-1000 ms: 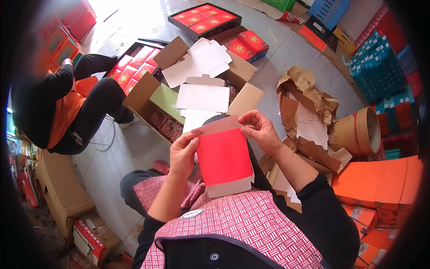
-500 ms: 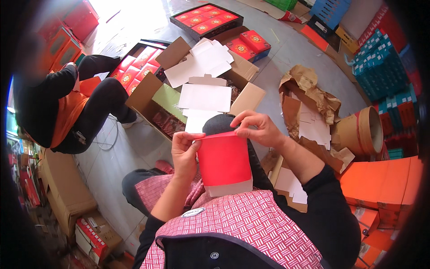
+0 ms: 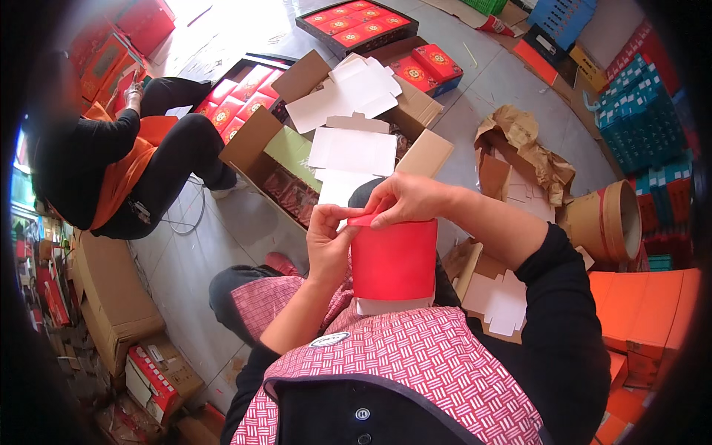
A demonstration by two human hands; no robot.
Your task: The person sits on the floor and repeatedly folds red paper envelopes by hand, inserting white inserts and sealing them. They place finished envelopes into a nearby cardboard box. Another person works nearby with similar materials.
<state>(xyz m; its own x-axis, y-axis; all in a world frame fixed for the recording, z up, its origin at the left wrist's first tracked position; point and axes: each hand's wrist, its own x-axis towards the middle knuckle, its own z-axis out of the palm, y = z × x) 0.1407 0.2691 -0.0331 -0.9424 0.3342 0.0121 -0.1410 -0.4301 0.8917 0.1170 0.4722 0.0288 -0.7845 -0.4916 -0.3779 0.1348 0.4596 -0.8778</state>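
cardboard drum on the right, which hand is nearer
Right. The right hand is at the top edge of the red card, left of the cardboard drum; the left hand, at the card's upper left corner, is farther left.

Red card blank (image 3: 394, 259); folded along the top; pale flap (image 3: 394, 305) at its lower end, near the patterned apron (image 3: 415, 348)

On the right, a round cardboard drum (image 3: 591, 221) near stacked teal boxes (image 3: 639, 122); farther back, a blue plastic crate (image 3: 561, 22) and a green crate (image 3: 489, 6).

Black sleeves (image 3: 567, 297); a red-white patterned apron (image 3: 415, 348) (pale oval badge (image 3: 329, 340), dark edging (image 3: 371, 380)).
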